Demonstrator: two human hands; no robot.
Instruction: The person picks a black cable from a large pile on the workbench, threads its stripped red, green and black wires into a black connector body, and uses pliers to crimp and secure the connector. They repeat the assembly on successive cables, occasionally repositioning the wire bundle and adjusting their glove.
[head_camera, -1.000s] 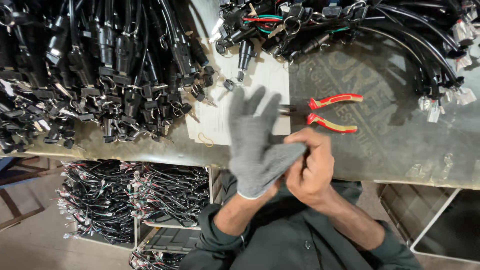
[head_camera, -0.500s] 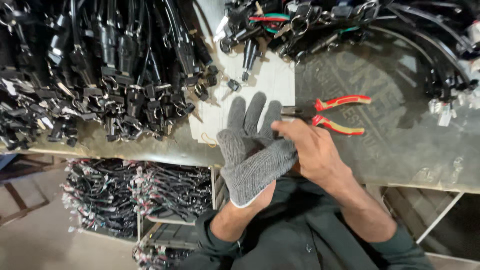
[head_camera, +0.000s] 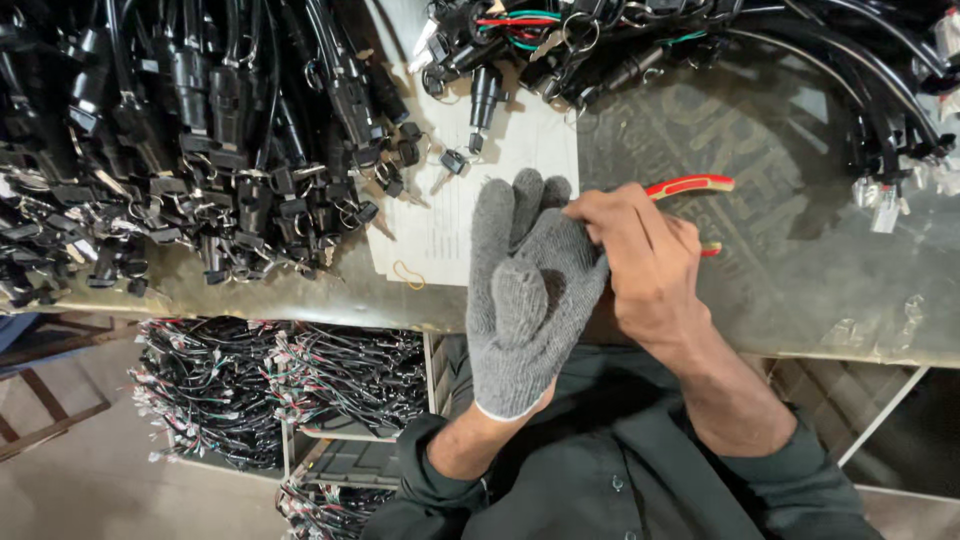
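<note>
Grey knit glove (head_camera: 525, 300) covers the left hand (head_camera: 520, 330), raised above the surface (head_camera: 800, 290) edge with fingers together and upright, so the bare right hand (head_camera: 640, 265) can pinch its fabric near the knuckles. Red-handled pliers (head_camera: 695, 186) lie just behind, within reach.

The left hand (head_camera: 525, 290) is raised, fingers upright and together (thumb folded across the palm). The bare right hand (head_camera: 645, 265) curls over its outer edge, fingertips pinching there.
</note>
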